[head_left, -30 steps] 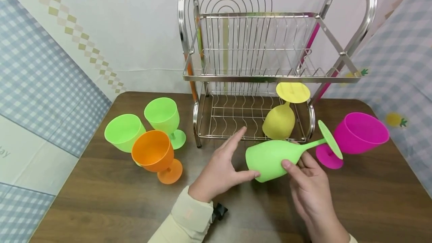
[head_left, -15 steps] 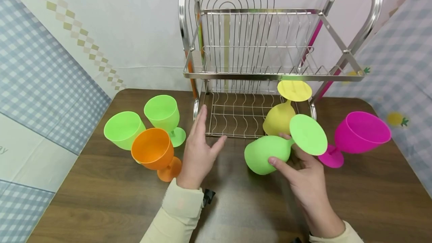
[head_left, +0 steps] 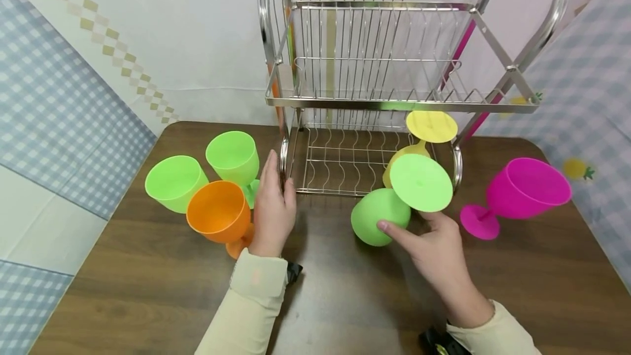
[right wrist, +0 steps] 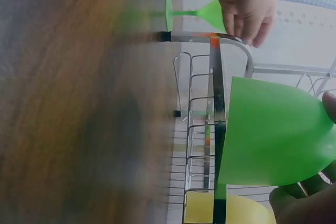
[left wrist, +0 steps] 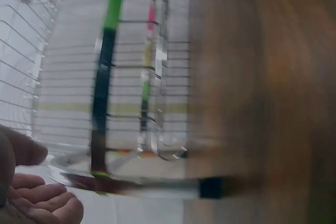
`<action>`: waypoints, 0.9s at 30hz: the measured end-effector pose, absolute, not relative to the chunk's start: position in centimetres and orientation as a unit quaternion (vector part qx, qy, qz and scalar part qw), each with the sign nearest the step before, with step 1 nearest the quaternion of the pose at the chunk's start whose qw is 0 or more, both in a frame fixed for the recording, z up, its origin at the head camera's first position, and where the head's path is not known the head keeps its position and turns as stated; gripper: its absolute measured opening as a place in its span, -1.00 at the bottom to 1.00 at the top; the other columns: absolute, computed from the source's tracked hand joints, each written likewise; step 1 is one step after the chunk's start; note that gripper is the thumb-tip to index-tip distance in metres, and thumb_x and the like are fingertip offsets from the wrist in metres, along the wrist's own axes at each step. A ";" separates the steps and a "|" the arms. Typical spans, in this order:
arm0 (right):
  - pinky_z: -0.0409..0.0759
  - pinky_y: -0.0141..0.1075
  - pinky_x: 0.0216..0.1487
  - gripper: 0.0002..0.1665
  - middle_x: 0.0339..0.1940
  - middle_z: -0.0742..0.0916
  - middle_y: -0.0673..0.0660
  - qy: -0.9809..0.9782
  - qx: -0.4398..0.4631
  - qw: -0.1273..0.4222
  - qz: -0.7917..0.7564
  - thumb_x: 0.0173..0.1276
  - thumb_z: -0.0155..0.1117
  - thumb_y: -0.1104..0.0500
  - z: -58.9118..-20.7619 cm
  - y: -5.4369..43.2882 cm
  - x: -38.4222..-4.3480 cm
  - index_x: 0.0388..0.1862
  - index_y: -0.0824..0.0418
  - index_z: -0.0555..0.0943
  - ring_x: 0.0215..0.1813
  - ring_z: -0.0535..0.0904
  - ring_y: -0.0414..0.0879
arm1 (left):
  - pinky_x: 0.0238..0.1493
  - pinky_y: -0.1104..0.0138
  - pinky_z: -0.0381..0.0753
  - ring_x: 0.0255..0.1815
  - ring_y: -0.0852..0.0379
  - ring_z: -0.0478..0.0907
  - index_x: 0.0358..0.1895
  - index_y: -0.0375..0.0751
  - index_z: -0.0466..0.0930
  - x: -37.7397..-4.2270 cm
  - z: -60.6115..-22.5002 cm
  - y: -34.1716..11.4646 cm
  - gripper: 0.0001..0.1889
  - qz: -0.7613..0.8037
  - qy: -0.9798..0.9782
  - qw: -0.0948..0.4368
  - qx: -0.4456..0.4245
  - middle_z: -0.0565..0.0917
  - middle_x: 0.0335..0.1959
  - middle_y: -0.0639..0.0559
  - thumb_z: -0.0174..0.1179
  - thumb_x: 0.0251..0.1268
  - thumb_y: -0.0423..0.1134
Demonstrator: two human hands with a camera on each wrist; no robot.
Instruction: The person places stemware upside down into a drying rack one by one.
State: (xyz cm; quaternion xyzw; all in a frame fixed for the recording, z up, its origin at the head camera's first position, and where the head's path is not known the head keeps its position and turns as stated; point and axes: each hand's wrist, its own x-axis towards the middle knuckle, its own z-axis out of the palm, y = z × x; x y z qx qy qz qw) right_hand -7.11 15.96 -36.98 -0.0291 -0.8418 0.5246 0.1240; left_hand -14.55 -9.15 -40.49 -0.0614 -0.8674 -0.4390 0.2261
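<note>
My right hand (head_left: 441, 259) grips a green plastic goblet (head_left: 376, 221), thumb on the bowl. The goblet is tipped over, its round foot up and its mouth down, in front of the wire dish rack (head_left: 394, 106). In the right wrist view its bowl (right wrist: 278, 135) fills the right side. My left hand (head_left: 273, 212) holds nothing; its fingers are beside the rack's front left post, and whether they touch it I cannot tell. A yellow goblet (head_left: 431, 126) stands upside down on the lower tier's right side, partly hidden by the green foot.
Two upright green goblets (head_left: 175, 184) (head_left: 233, 156) and an orange goblet (head_left: 219, 212) are at the left, close to my left forearm. A magenta goblet (head_left: 528, 188) is at the right. The rack's upper tier overhangs the lower one.
My left hand has moved left, away from the green goblet to the rack's left post. My right hand has turned the goblet from lying sideways to foot up and shifted it slightly left.
</note>
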 end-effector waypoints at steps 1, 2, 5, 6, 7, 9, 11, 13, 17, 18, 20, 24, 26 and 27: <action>0.45 -0.45 0.22 -0.37 0.10 0.73 0.04 -0.846 -0.028 0.121 0.519 0.08 0.65 0.14 -36.9 15.9 -7.3 0.17 0.17 0.67 0.16 0.53 -0.28 | 0.42 0.04 0.38 0.44 -0.14 0.37 0.50 -0.41 0.19 -14.7 -40.7 -9.2 -0.43 -0.441 -0.866 0.229 -0.056 0.36 0.47 -0.25 0.07 0.48 -0.42; 0.46 -0.39 0.24 -0.36 0.11 0.73 0.05 -0.848 -0.025 0.118 0.516 0.09 0.65 0.13 -36.9 15.9 -7.5 0.18 0.17 0.67 0.18 0.53 -0.25 | 0.36 0.04 0.45 0.36 -0.17 0.45 0.48 -0.42 0.23 -14.8 -40.9 -9.3 -0.45 -0.442 -0.865 0.231 -0.049 0.45 0.40 -0.28 0.07 0.48 -0.43; 0.47 -0.21 0.29 -0.34 0.12 0.73 0.06 -0.857 -0.013 0.111 0.503 0.10 0.64 0.09 -36.8 15.7 -8.1 0.21 0.15 0.66 0.23 0.53 -0.18 | 0.17 0.02 0.62 0.10 -0.20 0.63 0.41 -0.39 0.38 -15.1 -41.4 -9.5 -0.53 -0.445 -0.863 0.237 -0.032 0.64 0.16 -0.30 0.09 0.48 -0.43; 0.46 -0.16 0.31 -0.33 0.13 0.73 0.06 -0.859 -0.007 0.111 0.501 0.10 0.64 0.09 -36.8 15.7 -8.4 0.23 0.15 0.65 0.24 0.53 -0.17 | 0.12 0.01 0.65 0.03 -0.20 0.66 0.38 -0.38 0.42 -15.2 -41.5 -9.6 -0.55 -0.446 -0.863 0.237 -0.029 0.68 0.09 -0.29 0.10 0.47 -0.43; 0.46 -0.15 0.31 -0.32 0.13 0.72 0.06 -0.859 -0.001 0.110 0.500 0.11 0.63 0.10 -36.7 15.6 -8.6 0.24 0.14 0.64 0.25 0.53 -0.15 | 0.07 0.01 0.67 -0.03 -0.20 0.67 0.35 -0.36 0.46 -15.2 -41.6 -9.6 -0.58 -0.447 -0.862 0.236 -0.026 0.70 0.04 -0.28 0.11 0.47 -0.42; 0.47 -0.22 0.30 -0.31 0.15 0.72 0.05 -0.860 0.012 0.108 0.499 0.12 0.63 0.10 -36.6 15.5 -9.0 0.27 0.11 0.63 0.25 0.54 -0.14 | 0.03 0.02 0.69 -0.08 -0.18 0.69 0.29 -0.33 0.51 -15.3 -41.6 -9.6 -0.63 -0.448 -0.863 0.233 -0.021 0.73 -0.02 -0.25 0.12 0.48 -0.41; 0.48 -0.31 0.27 -0.30 0.16 0.71 0.02 -0.859 0.023 0.105 0.501 0.13 0.62 0.11 -36.4 15.3 -9.3 0.28 0.09 0.62 0.23 0.55 -0.15 | 0.01 0.04 0.70 -0.10 -0.16 0.70 0.24 -0.31 0.54 -15.4 -41.6 -9.6 -0.67 -0.452 -0.862 0.228 -0.017 0.73 -0.05 -0.23 0.13 0.48 -0.40; 0.48 -0.37 0.23 -0.30 0.17 0.71 0.00 -0.857 0.031 0.102 0.505 0.14 0.61 0.11 -36.2 15.2 -9.6 0.29 0.07 0.62 0.21 0.55 -0.17 | 0.02 0.06 0.70 -0.09 -0.14 0.71 0.21 -0.31 0.55 -15.4 -41.6 -9.6 -0.69 -0.457 -0.861 0.223 -0.013 0.74 -0.04 -0.21 0.14 0.47 -0.40; 0.47 -0.35 0.24 -0.29 0.18 0.70 -0.01 -0.857 0.041 0.104 0.503 0.14 0.61 0.12 -35.6 15.0 -9.9 0.31 0.06 0.61 0.22 0.53 -0.17 | 0.04 0.07 0.70 -0.05 -0.12 0.71 0.21 -0.32 0.56 -15.3 -41.4 -9.5 -0.69 -0.464 -0.859 0.218 -0.004 0.73 -0.01 -0.20 0.16 0.46 -0.41; 0.47 -0.34 0.25 -0.29 0.18 0.70 -0.01 -0.857 0.042 0.106 0.503 0.14 0.61 0.13 -35.5 15.0 -10.1 0.31 0.06 0.61 0.22 0.53 -0.18 | 0.03 0.07 0.70 -0.06 -0.12 0.71 0.21 -0.33 0.56 -15.3 -41.4 -9.5 -0.69 -0.465 -0.858 0.218 -0.003 0.73 -0.01 -0.20 0.16 0.46 -0.41; 0.50 -0.38 0.20 -0.29 0.16 0.71 0.00 -0.857 0.043 0.112 0.502 0.14 0.61 0.14 -35.3 15.0 -10.3 0.31 0.06 0.61 0.19 0.54 -0.17 | 0.04 0.06 0.70 -0.05 -0.13 0.71 0.21 -0.33 0.57 -15.3 -41.3 -9.5 -0.69 -0.467 -0.857 0.218 -0.002 0.73 0.00 -0.20 0.16 0.46 -0.41; 0.57 -0.48 0.03 -0.32 0.09 0.73 0.05 -0.850 0.041 0.115 0.512 0.14 0.60 0.17 -35.4 14.8 -11.0 0.29 0.10 0.62 0.08 0.58 -0.15 | 0.05 0.07 0.69 -0.03 -0.12 0.71 0.21 -0.33 0.57 -15.3 -41.2 -9.5 -0.69 -0.470 -0.856 0.214 0.001 0.73 0.01 -0.19 0.16 0.46 -0.40; 0.58 -0.48 0.00 -0.33 0.07 0.74 0.08 -0.848 0.039 0.116 0.515 0.15 0.60 0.16 -35.5 14.7 -11.3 0.27 0.12 0.63 0.05 0.59 -0.13 | 0.05 0.07 0.69 -0.02 -0.11 0.71 0.21 -0.32 0.57 -15.3 -41.2 -9.5 -0.69 -0.470 -0.857 0.211 0.002 0.73 0.02 -0.19 0.16 0.46 -0.40; 0.59 -0.44 0.00 -0.34 0.07 0.74 0.10 -0.848 0.039 0.115 0.516 0.16 0.59 0.16 -35.5 14.6 -11.5 0.27 0.13 0.63 0.05 0.60 -0.12 | 0.06 0.08 0.69 -0.01 -0.11 0.71 0.21 -0.31 0.57 -15.3 -41.3 -9.5 -0.69 -0.470 -0.857 0.209 0.004 0.73 0.02 -0.18 0.16 0.46 -0.40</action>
